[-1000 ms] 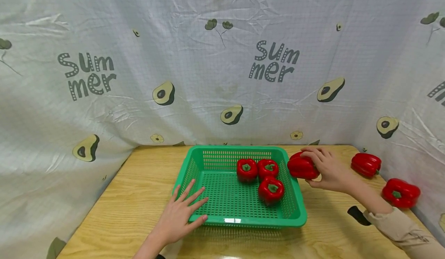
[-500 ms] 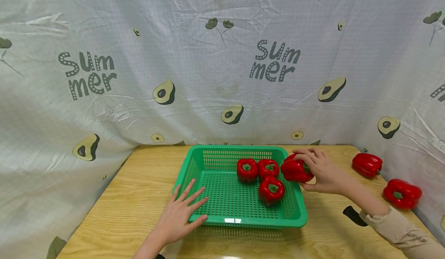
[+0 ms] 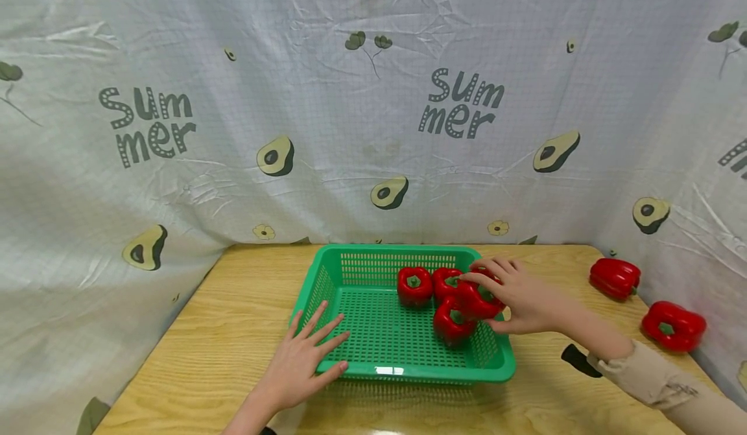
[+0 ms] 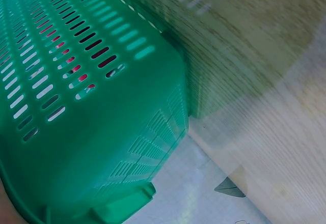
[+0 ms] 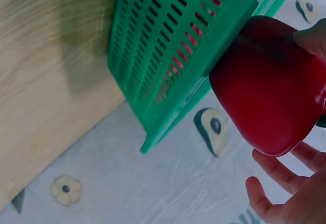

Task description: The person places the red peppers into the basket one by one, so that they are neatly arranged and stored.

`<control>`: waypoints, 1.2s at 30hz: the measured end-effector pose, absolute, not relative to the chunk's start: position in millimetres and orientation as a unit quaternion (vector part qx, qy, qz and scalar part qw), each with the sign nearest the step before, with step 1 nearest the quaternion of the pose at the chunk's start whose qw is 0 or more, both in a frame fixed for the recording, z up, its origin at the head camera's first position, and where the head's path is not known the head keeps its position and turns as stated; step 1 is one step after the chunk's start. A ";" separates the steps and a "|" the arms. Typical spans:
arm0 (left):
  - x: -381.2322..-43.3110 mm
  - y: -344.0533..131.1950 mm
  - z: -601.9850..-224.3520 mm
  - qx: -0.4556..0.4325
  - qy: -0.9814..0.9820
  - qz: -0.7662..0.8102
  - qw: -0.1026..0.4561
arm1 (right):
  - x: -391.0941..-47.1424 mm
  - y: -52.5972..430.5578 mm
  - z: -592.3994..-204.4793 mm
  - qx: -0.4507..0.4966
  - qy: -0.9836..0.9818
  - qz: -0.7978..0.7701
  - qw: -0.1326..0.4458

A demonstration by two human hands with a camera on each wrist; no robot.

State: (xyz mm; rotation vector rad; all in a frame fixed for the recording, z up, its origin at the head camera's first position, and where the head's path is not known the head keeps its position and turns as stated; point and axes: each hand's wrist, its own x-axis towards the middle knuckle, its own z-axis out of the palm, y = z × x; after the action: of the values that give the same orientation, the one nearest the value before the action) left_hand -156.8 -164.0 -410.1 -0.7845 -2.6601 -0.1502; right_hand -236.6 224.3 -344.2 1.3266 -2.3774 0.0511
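Over the right end of a green plastic basket (image 3: 432, 375), my right hand (image 3: 525, 299) grips a red bell pepper (image 3: 482, 300) between thumb and fingers. In the right wrist view the held bell pepper (image 5: 270, 89) is beside the basket's upper rim. Three more bell peppers sit inside with stems up: one farther left (image 3: 415, 288), a back one (image 3: 446, 281) partly covered by the held one, and a front one (image 3: 452, 330). My left hand (image 3: 297, 364) rests with spread, straight fingers on the basket's front left corner. The left wrist view shows mainly the basket's slotted wall (image 4: 117, 107).
Two more red bell peppers lie on the wooden table (image 3: 233, 318) at the right, one farther back (image 3: 615, 278) and one nearer (image 3: 674, 326). A pale printed cloth (image 3: 327, 104) hangs behind the table and along its sides.
My right hand has carried the bell pepper leftward from the basket's right rim to above the peppers inside. The left hand and basket have stayed in place.
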 end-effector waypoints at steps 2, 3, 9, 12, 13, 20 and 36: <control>-156.8 -164.0 -410.2 -0.278 -0.942 -0.054 0.182 | -237.0 219.0 -343.8 0.487 -0.850 0.011 0.200; -156.9 -163.8 -410.2 -0.278 -0.942 -0.055 0.181 | -237.2 216.3 -343.6 0.492 -0.848 0.007 0.196; -157.5 -163.6 -408.4 -0.279 -0.942 -0.057 0.175 | -240.5 200.6 -344.6 0.523 -0.831 -0.021 0.187; -157.9 -163.4 -407.4 -0.281 -0.942 -0.060 0.175 | -242.1 192.8 -345.5 0.534 -0.825 -0.028 0.182; -158.0 -163.4 -407.4 -0.282 -0.941 -0.061 0.176 | -242.4 190.0 -345.8 0.537 -0.823 -0.031 0.181; -157.3 -163.1 -408.4 -0.281 -0.941 -0.051 0.184 | -245.8 174.5 -347.5 0.556 -0.809 -0.044 0.186; -157.4 -163.7 -409.7 -0.281 -0.939 -0.055 0.189 | -252.7 149.2 -350.4 0.570 -0.804 -0.070 0.156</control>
State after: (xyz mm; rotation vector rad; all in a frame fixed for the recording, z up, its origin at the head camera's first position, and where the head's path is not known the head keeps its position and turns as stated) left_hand -157.4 -163.7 -409.7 -0.7894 -2.6417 -0.1538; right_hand -252.7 149.2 -350.4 1.6315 -2.3013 -0.2013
